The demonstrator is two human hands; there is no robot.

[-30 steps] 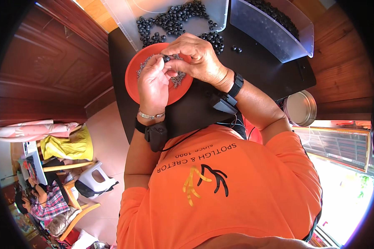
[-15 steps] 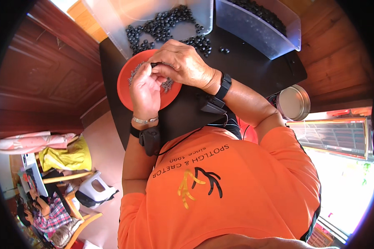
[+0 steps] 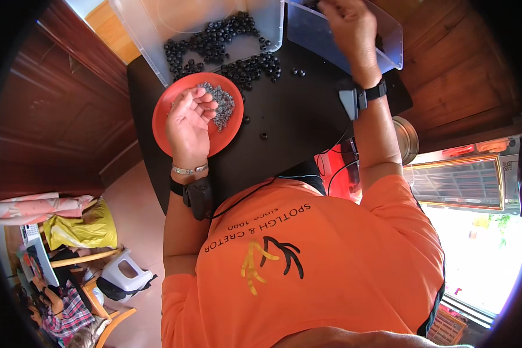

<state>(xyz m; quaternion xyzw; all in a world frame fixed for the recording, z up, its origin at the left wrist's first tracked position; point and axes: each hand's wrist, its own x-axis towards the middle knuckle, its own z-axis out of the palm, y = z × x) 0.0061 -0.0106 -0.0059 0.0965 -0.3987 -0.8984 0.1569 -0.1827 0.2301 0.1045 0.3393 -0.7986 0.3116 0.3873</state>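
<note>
My left hand (image 3: pixel 189 124) is over a round red plate (image 3: pixel 229 138), palm turned up and fingers loosely bent apart. I see nothing held in it. Small grey metal pieces (image 3: pixel 223 107) lie heaped in the plate, partly hidden by the hand. My right hand (image 3: pixel 354 35) reaches over the right-hand clear plastic bin (image 3: pixel 393 57) at the top edge. Its fingertips are blurred, so what they hold, if anything, does not show. Another clear bin (image 3: pixel 148 49), to the left, lies with its open side toward me, and many black round bead-like parts (image 3: pixel 214 43) spill out of it.
Loose black parts (image 3: pixel 264 136) sit on the dark table (image 3: pixel 296 116), one close to its near edge. A round metal tin (image 3: pixel 406 139) stands beyond the table's right side. At the lower left are a white-grey stool (image 3: pixel 126 275) and a person in a plaid shirt (image 3: pixel 72 310).
My hands were together over the plate, pinching a small black part. My right hand has moved away to the right-hand bin. My left hand has stayed over the plate with its fingers loosened.
</note>
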